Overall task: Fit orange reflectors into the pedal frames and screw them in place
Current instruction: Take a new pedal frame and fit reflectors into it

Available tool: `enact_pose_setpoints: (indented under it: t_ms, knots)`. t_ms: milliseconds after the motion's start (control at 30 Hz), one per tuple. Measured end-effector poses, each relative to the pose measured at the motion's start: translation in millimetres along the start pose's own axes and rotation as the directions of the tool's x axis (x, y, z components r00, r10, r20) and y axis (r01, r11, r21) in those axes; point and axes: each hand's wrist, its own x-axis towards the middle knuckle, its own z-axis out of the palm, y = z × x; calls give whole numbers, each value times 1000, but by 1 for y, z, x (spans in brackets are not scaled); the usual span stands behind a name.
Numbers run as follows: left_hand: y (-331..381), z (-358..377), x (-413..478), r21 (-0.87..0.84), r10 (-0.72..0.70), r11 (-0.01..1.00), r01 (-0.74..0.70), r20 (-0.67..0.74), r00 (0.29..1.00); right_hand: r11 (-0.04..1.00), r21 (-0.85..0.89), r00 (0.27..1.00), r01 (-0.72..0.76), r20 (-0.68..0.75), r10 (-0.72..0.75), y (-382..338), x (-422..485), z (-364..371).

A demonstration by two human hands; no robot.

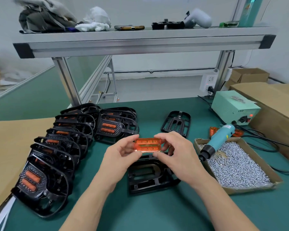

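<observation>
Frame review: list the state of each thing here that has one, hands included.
orange reflector, held above the mat by both hands, not fitted
left hand, pinching the reflector's left end
right hand, pinching its right end
pedal frame, flat on the mat beneath the hands, empty
far pedal frame, empty, untouched
row of pedals, reflectors fitted
screw box, open, stocked
screwdriver, lying on the screw box, unheld
power supply, red lamp lit

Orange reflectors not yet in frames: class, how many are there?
3. One reflector held by left hand and right hand; two reflectors flanking the screwdriver, partly hidden. Others may be hidden.
</observation>
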Motion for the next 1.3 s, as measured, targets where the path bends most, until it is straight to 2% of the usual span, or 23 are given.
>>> enact_pose_setpoints:
  t_ms: [100,233,367,467,600,767,1033,1233,1300]
  knots:
    - [-2,-9,1,272,39,961,-49,44,998,999,-34,1000,12,24,-11,3,0,1]
    - [-2,-17,4,511,100,851,-124,74,992,998,-61,996,4,89,1,5,-1,4]
    - [-5,-20,2,438,3,898,-38,80,997,994,-77,984,-75,153,86,9,-1,7]
    - [-10,-20,1,469,-19,883,-19,75,997,986,-131,970,-102,205,128,13,-3,9]
    - [-16,-18,0,574,-9,818,-36,75,997,967,-229,949,-116,261,176,14,-3,13]
    - [-18,-27,-3,661,4,743,-105,152,988,951,-292,924,-102,326,199,12,-5,18]
    - [-22,-29,-8,740,12,655,-153,192,981,946,-309,897,-101,384,221,10,-3,17]
    - [-23,-27,-11,851,14,464,-247,271,962,952,-298,899,-72,394,191,9,-5,16]
    - [-25,-26,-11,853,22,461,-246,266,964,954,-292,907,-67,381,181,9,-7,16]
